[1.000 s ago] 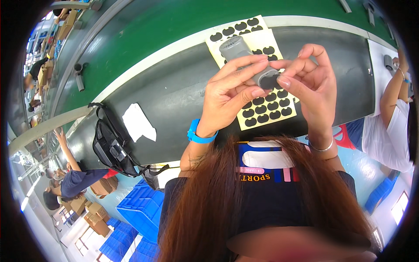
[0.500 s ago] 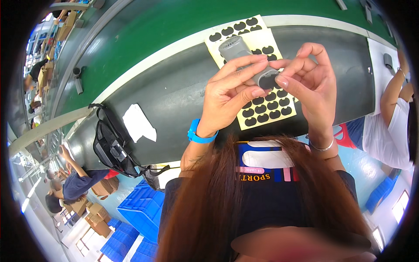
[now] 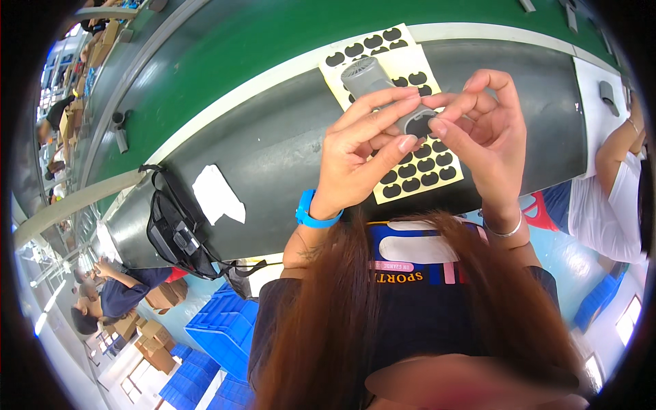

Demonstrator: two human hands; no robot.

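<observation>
My left hand (image 3: 362,143) is closed around a grey plastic housing (image 3: 365,76), a rounded tube with a vented far end. The housing's near end points toward me and carries a black round sticker (image 3: 419,124) with notched edges. At that end, the thumb and forefinger of my right hand (image 3: 493,126) pinch the sticker's right edge; its other fingers are curled and raised. Beneath both hands lie pale yellow sticker sheets (image 3: 447,186) with rows of black stickers, partly hidden by my hands and the housing.
The sheets rest on a dark worktop (image 3: 273,137) beside a green conveyor belt (image 3: 260,41). To the left are a white paper piece (image 3: 217,195) and a black bag (image 3: 174,229). Blue crates (image 3: 222,321) stand below left. Co-workers sit at both sides; a grey part (image 3: 608,96) is at far right.
My hands stay nearly in place, with the right thumb and forefinger still at the sticker's edge. The co-worker at the left has lowered an arm.
</observation>
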